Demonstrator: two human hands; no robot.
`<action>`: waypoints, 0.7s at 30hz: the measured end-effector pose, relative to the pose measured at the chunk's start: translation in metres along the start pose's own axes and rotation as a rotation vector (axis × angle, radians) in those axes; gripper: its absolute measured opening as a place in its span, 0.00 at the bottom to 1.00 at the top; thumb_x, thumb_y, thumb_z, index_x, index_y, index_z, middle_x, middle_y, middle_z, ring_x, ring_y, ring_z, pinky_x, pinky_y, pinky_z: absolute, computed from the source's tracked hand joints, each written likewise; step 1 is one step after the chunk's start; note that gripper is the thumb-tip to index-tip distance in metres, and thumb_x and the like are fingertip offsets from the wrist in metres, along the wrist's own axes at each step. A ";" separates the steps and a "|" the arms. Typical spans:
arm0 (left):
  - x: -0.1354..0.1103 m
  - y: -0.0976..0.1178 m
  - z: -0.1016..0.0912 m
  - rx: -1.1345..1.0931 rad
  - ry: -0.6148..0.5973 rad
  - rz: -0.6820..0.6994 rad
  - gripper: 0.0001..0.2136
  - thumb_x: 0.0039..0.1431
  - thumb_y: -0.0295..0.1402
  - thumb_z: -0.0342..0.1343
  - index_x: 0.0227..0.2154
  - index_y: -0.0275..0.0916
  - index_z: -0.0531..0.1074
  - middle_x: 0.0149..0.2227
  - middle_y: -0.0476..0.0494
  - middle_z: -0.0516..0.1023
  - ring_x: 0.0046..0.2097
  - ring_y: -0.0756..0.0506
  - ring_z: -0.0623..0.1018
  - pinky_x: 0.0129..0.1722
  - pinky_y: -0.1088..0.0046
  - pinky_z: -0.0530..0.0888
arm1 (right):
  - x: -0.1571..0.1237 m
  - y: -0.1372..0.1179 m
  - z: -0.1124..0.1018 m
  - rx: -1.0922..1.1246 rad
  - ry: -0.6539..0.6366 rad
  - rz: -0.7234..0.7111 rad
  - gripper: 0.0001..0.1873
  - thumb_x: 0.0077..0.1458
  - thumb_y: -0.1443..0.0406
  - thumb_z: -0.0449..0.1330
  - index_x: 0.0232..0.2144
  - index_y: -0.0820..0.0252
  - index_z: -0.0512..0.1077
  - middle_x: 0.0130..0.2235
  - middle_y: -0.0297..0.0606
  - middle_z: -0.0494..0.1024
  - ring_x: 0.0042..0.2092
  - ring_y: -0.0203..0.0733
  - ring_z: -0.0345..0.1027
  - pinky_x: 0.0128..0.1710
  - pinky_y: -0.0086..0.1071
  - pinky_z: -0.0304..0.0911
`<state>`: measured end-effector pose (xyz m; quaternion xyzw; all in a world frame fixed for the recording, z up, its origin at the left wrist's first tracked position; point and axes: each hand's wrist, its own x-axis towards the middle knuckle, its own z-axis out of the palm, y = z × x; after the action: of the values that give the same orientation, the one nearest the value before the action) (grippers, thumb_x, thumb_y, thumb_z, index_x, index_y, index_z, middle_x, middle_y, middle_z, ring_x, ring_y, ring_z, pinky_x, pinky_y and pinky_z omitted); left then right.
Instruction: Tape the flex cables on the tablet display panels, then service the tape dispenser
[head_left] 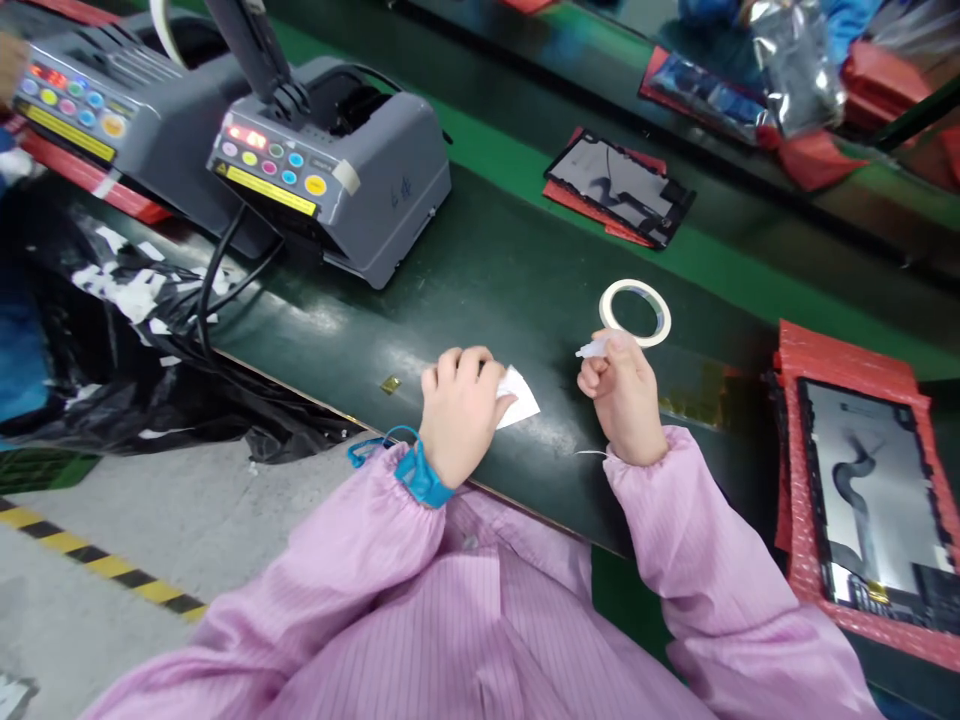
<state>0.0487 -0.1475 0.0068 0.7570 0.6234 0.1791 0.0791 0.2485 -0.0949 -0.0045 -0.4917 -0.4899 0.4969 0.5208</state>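
Observation:
My left hand (459,415), with a blue wrist strap (422,478) at its cuff, is closed around a white piece of paper or cloth (521,400) low over the dark green bench. A corner of that piece sticks out past my thumb. To the right, my right hand (624,395) pinches a small whitish, translucent pointed piece (594,348) between thumb and forefinger; its exact kind is unclear. Just beyond those fingers lies a roll of cream tape (604,300). A small yellowish square (391,384) rests on the bench left of my left hand.
Two grey tape dispensers (397,170) (161,120) stand at the back left, cables hanging down. A screen panel (615,180) lies on red wrap at the back. Another panel (874,480) rests on red bubble wrap (847,360) at right. Black plastic with white scraps (131,290) hangs at left.

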 end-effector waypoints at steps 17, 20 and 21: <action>-0.024 -0.094 -0.062 -1.197 0.347 -0.571 0.23 0.42 0.44 0.73 0.36 0.39 0.70 0.31 0.47 0.80 0.30 0.48 0.79 0.28 0.75 0.74 | -0.017 0.008 -0.003 -0.033 -0.042 -0.131 0.16 0.61 0.50 0.64 0.37 0.55 0.71 0.20 0.24 0.60 0.21 0.32 0.51 0.23 0.28 0.50; -0.022 -0.128 -0.077 -1.061 0.571 -0.598 0.21 0.42 0.44 0.73 0.31 0.39 0.70 0.27 0.51 0.77 0.28 0.50 0.75 0.28 0.76 0.72 | -0.023 0.007 0.003 -0.062 -0.040 -0.084 0.16 0.60 0.50 0.64 0.37 0.56 0.73 0.20 0.26 0.61 0.22 0.33 0.53 0.24 0.29 0.51; -0.020 -0.137 -0.080 -1.015 0.625 -0.592 0.19 0.44 0.43 0.72 0.31 0.39 0.70 0.27 0.51 0.76 0.28 0.51 0.74 0.29 0.76 0.72 | -0.024 0.006 0.004 -0.067 -0.042 -0.073 0.17 0.60 0.50 0.65 0.37 0.56 0.73 0.20 0.26 0.62 0.22 0.33 0.53 0.24 0.29 0.51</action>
<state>-0.1093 -0.1461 0.0302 0.3351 0.6370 0.6321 0.2871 0.2436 -0.1191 -0.0111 -0.4801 -0.5347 0.4714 0.5113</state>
